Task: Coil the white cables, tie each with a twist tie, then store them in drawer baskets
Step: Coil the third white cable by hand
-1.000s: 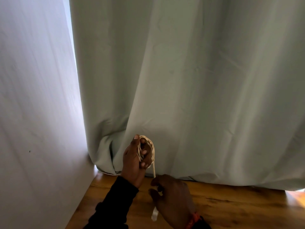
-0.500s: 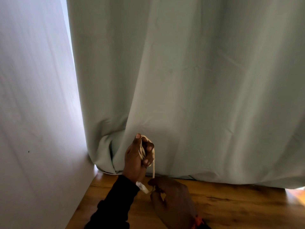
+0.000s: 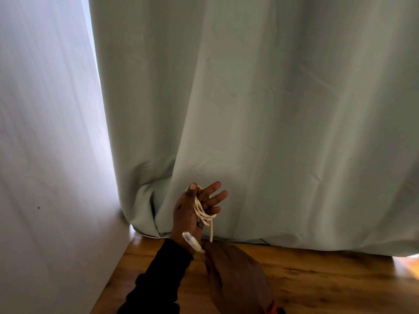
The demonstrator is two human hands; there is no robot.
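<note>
Upright, the left hand [image 3: 192, 214] spreads its fingers, loops of thin white cable [image 3: 203, 213] draped across its palm; below, the right hand [image 3: 233, 275] pinches the cable's clear-plug end above the wooden tabletop [image 3: 328, 282].

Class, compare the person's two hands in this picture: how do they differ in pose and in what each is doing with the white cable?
The left hand is raised, fingers spread, cable loops across its palm; the right hand sits lower, knuckles up, pinching the cable's end near the clear plug. Both touch the same cable.

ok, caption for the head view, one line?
Left hand carries white cable loops on spread fingers; right hand pinches the clear-plug end over a wooden tabletop.
</note>
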